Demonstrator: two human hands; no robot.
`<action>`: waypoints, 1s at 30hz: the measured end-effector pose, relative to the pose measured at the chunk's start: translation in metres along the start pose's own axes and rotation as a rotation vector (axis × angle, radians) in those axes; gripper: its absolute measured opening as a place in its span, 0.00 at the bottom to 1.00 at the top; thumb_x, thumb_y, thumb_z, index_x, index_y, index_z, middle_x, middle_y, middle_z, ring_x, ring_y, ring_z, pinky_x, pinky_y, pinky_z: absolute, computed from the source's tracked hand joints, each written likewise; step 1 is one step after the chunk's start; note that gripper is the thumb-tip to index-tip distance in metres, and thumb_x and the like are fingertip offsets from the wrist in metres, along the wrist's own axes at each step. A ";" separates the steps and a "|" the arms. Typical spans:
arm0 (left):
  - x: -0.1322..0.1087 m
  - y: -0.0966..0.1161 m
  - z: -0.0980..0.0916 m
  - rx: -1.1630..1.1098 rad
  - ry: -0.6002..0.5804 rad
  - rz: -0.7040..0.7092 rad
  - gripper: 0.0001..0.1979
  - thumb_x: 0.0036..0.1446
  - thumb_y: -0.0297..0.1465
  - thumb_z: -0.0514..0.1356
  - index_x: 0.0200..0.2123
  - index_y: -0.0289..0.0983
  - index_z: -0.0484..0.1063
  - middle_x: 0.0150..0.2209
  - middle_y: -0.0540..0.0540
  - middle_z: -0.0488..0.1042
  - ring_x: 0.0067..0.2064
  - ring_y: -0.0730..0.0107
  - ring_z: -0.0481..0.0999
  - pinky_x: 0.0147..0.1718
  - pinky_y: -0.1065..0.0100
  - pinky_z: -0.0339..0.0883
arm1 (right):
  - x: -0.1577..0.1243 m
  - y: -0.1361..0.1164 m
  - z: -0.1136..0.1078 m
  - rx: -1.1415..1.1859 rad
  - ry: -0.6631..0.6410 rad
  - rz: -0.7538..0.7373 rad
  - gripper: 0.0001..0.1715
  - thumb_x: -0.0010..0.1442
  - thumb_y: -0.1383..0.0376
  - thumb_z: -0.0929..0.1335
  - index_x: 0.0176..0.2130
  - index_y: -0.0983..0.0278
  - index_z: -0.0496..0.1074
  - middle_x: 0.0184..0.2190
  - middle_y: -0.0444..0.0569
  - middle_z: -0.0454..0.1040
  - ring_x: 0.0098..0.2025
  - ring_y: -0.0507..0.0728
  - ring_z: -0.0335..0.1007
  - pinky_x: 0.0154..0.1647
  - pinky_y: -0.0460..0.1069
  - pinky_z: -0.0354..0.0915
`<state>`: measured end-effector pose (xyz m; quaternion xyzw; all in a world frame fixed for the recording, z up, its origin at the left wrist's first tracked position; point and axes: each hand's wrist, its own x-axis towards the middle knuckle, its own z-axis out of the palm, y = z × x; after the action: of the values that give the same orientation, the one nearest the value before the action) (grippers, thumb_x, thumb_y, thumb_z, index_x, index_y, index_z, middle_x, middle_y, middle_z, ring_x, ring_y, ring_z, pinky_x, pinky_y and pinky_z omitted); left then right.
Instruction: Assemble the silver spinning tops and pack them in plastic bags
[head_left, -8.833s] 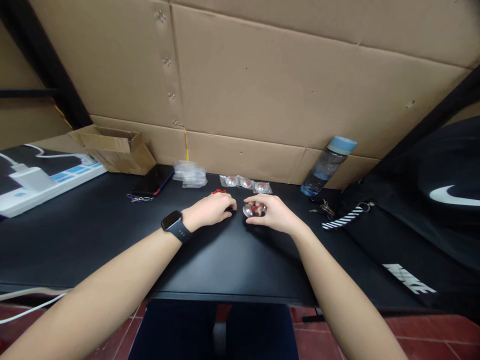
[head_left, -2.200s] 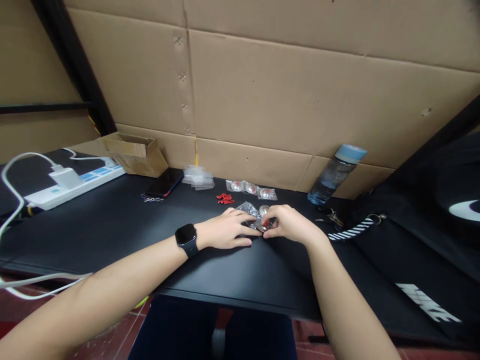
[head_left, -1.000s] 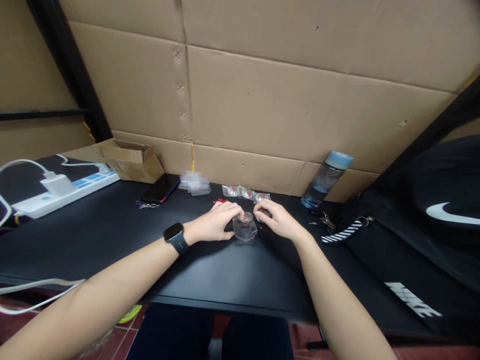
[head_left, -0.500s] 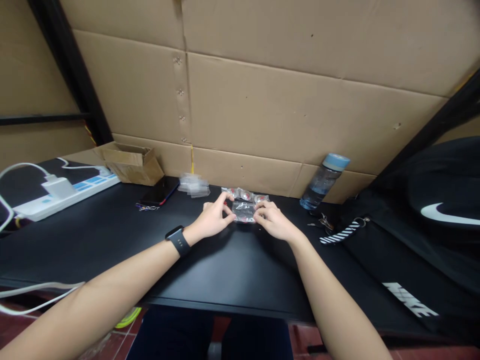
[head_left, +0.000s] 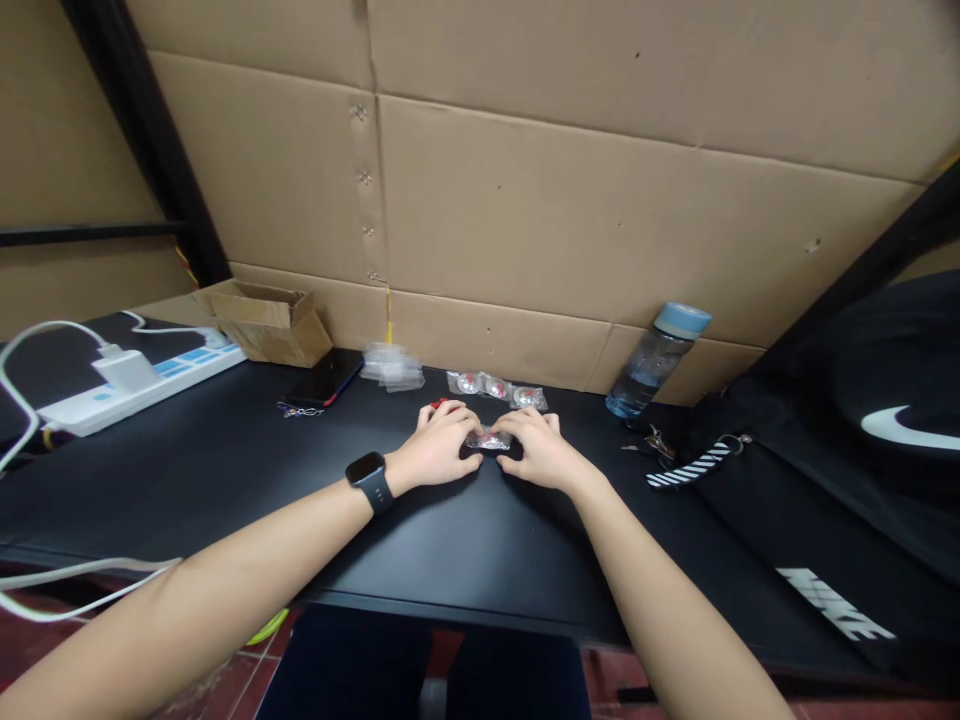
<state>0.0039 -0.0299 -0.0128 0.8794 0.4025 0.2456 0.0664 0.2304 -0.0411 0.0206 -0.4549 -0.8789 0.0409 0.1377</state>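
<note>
A small clear plastic bag [head_left: 489,440] with something reddish inside lies on the black table between my hands. My left hand [head_left: 444,446] grips its left end, fingers curled over the far side and thumb in front. From the right, my right hand [head_left: 541,450] grips the other end in the same way. Fingers partly cover the bag. Just beyond are three sealed packets [head_left: 496,387], each with a round, silvery piece marked red. A small red thing [head_left: 442,403] shows behind my left fingers, mostly hidden.
A stack of clear bags [head_left: 392,368], a phone [head_left: 324,382] and an open cardboard box [head_left: 271,328] stand back left, by a power strip [head_left: 161,385]. To the right are a water bottle [head_left: 654,362], keys [head_left: 660,446] with a striped strap [head_left: 688,467], and a black bag [head_left: 817,520].
The clear bag, earlier spread flat between my fingertips, now looks narrower and folded or tilted. My hands have come closer together and curled over it, uncovering the packets behind.
</note>
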 end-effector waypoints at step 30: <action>0.003 -0.010 -0.018 0.147 0.004 -0.065 0.08 0.63 0.37 0.62 0.34 0.42 0.79 0.39 0.47 0.80 0.47 0.55 0.72 0.43 0.58 0.53 | -0.002 0.109 0.001 0.014 0.353 0.796 0.09 0.63 0.66 0.64 0.44 0.60 0.69 0.40 0.50 0.81 0.47 0.64 0.72 0.49 0.58 0.54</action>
<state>-0.0098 -0.0221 0.0008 0.8679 0.4478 0.2147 0.0088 0.3176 0.0206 -0.0020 -0.7573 -0.5977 0.0186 0.2626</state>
